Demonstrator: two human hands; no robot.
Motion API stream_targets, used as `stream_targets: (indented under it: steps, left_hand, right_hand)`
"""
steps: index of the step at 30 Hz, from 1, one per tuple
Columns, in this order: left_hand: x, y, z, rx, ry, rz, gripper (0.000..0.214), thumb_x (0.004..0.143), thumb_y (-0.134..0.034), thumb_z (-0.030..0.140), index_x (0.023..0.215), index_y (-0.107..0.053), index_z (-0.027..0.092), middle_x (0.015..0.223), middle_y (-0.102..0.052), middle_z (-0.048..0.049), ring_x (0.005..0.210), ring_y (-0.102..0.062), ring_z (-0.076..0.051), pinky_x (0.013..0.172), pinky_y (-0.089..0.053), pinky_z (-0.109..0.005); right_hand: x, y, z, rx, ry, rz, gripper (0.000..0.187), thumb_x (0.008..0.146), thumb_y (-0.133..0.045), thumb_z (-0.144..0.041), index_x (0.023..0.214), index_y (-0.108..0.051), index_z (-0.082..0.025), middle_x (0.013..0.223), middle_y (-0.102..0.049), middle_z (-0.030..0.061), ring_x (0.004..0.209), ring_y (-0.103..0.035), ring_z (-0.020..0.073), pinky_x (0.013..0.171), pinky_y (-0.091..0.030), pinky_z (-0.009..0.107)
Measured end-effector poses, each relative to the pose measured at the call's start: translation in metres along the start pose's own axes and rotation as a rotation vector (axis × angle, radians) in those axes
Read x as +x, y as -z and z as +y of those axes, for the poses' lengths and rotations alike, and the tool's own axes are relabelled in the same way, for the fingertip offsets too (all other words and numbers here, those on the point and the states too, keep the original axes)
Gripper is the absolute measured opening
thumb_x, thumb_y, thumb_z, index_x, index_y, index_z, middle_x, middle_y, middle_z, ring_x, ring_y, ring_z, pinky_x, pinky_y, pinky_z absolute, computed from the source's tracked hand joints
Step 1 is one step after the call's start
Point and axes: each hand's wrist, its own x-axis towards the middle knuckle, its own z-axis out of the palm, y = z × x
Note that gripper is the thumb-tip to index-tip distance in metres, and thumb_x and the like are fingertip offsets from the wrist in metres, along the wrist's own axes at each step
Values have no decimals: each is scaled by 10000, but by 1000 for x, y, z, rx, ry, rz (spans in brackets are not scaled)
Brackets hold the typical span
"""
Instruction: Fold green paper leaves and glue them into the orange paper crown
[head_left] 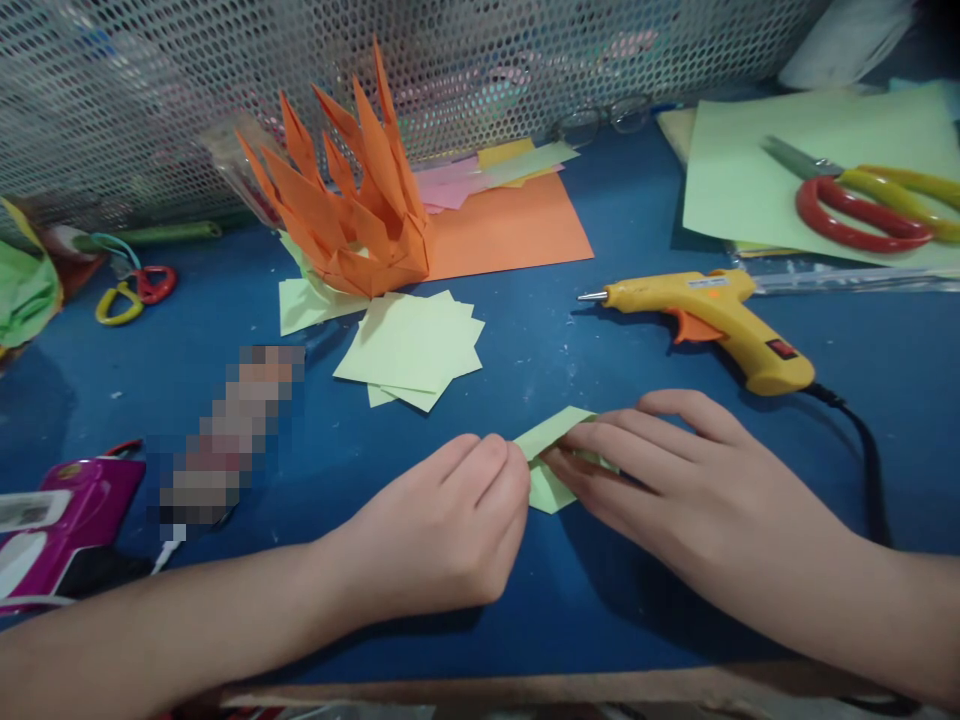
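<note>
A small light green paper square (553,462) lies partly folded on the blue table (570,590) near the front. My left hand (450,530) is curled, its fingertips pinching the paper's left edge. My right hand (675,480) lies over the paper's right side, fingers stretched and pressing a fold down. A stack of light green squares (412,345) sits just behind the hands. Behind that stands an orange spiky folded paper piece (352,200).
A yellow glue gun (712,315) lies at the right, its cord trailing toward me. Red and yellow scissors (870,200) rest on a green sheet (750,170) at the back right. An orange sheet (502,230), small scissors (135,290), a magenta device (60,520) and a mesh wall (225,80) surround.
</note>
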Motion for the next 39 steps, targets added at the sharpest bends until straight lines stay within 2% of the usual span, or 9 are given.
stream_targets:
  steps: [4,8,10,15,28,31,34,36,39]
  left_hand:
    - [1,2,3,32,16,-32,189,919,-473,69,925,-660,39,857,-714,-111,757,-657,-214,687,-504,-342]
    - [5,4,7,102,146,-139,252,943,-397,55,1030,-634,45,679,-608,-31,602,-571,-168,544,-410,-302]
    - [7,5,9,123,168,-172,267,946,-375,49,1018,-632,53,639,-569,-13,565,-547,-162,506,-374,-291]
    - [8,6,13,132,123,-167,215,915,-427,36,861,-633,67,626,-572,-21,524,-537,-153,474,-351,-279]
    - [5,4,16,91,86,-142,170,883,-504,84,820,-661,68,596,-551,-21,500,-503,-158,456,-341,-287]
    - [4,5,16,62,77,-155,151,889,-529,109,868,-672,63,676,-613,-44,570,-546,-171,504,-390,-304]
    - [0,4,16,53,94,-116,178,883,-600,164,986,-672,39,937,-712,-117,772,-631,-223,650,-470,-345]
    - [-2,4,17,52,127,-64,224,876,-627,184,1033,-669,30,1061,-723,-143,885,-648,-255,740,-487,-368]
    - [-5,3,18,25,151,-10,222,879,-628,185,1039,-683,41,1094,-743,-139,912,-667,-259,774,-499,-370]
  right_hand:
    - [-1,0,0,20,12,-6,359,941,-382,-42,786,-681,-163,880,-714,54,760,-612,176,811,-391,349]
    - [-1,0,2,21,38,1,374,958,-361,-57,785,-678,-155,868,-708,59,759,-606,167,797,-407,340]
    - [-1,0,3,23,43,6,376,955,-362,-53,776,-677,-152,862,-707,59,757,-605,167,799,-410,340]
    - [1,1,1,-16,38,1,401,948,-345,-27,795,-688,-168,831,-701,47,757,-601,167,843,-393,344]
    - [-2,-2,-6,-36,2,-9,382,900,-372,12,760,-683,-161,804,-681,50,724,-535,164,833,-340,363]
    - [-3,-2,-5,-24,-1,-19,361,889,-386,8,745,-671,-161,770,-648,50,725,-508,172,792,-324,362]
    - [-5,-3,-5,-26,-12,-33,344,888,-392,5,734,-653,-159,756,-617,48,738,-493,175,746,-303,356]
    - [-8,-5,-5,-42,-31,-37,352,899,-370,10,746,-639,-158,804,-622,53,788,-508,174,733,-297,353]
    - [-11,-8,-6,-53,-66,-40,376,910,-324,29,784,-625,-157,945,-646,74,921,-537,171,754,-314,348]
